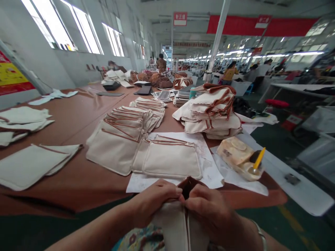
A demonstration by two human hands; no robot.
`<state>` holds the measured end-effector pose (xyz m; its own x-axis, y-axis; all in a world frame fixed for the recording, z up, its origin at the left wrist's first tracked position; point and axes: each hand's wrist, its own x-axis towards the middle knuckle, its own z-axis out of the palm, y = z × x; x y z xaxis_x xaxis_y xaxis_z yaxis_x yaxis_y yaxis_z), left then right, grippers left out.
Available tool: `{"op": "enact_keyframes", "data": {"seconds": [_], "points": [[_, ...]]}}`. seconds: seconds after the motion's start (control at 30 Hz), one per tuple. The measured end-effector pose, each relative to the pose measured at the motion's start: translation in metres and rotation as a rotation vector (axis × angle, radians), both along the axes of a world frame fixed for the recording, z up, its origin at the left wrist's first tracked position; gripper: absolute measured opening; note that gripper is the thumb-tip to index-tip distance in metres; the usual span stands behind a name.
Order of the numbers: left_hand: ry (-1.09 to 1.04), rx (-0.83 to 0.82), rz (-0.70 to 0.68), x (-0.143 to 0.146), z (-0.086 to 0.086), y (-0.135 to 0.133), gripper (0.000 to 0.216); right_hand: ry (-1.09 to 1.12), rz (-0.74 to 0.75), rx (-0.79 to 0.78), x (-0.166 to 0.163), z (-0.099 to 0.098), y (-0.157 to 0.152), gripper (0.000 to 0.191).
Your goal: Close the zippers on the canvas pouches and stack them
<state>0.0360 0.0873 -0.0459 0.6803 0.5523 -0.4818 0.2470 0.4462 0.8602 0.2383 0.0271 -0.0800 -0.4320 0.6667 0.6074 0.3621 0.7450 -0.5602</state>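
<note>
Both my hands are closed on a cream fabric pouch [172,223] with brown edging, held upright just in front of the table's edge. My left hand [154,198] pinches the left side near the top. On the right side, my right hand [209,205] grips the brown edge, its fingers curled. Between them the brown inside of the pouch shows as a dark gap. Just beyond my hands, a flat cream pouch [171,158] lies on a white paper sheet [209,167]. The lower part of the held pouch runs out of the picture.
A row of overlapping cream pouches [115,150] spreads leftward on the brown table [70,129]. A tall pile of pouches [209,115] stands at the right. Near the right corner sits a cut-open plastic container [232,153] with a yellow-handled tool [259,158]. More cream pieces [34,160] lie far left.
</note>
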Motion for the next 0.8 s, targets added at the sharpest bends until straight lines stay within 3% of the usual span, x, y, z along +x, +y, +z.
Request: {"op": "enact_keyframes", "data": {"seconds": [0.13,0.27,0.37,0.47,0.53,0.67,0.8], "points": [[0.01,0.022,-0.102,-0.003,-0.006,0.002,0.05,-0.226,-0.008,0.166,0.007,-0.006,-0.003,0.023],[0.046,0.162,-0.252,-0.002,-0.004,0.007,0.046,-0.241,-0.004,0.113,0.01,-0.006,-0.011,0.023],[0.076,0.298,-0.382,-0.003,0.004,0.009,0.041,-0.041,-0.02,-0.136,0.012,-0.002,-0.016,0.023],[0.104,0.408,-0.457,-0.003,0.014,0.009,0.04,0.212,-0.003,-0.672,0.013,0.004,-0.015,0.018],[0.099,0.448,-0.477,-0.003,0.017,0.009,0.039,0.327,0.027,-0.934,0.013,0.008,-0.011,0.031],[0.104,0.441,-0.469,-0.003,0.018,0.009,0.036,0.287,0.081,-1.061,0.014,0.018,0.0,0.045],[0.095,0.511,-0.436,-0.001,0.018,0.007,0.026,0.195,0.143,-1.055,0.016,0.023,0.004,0.041]]}}
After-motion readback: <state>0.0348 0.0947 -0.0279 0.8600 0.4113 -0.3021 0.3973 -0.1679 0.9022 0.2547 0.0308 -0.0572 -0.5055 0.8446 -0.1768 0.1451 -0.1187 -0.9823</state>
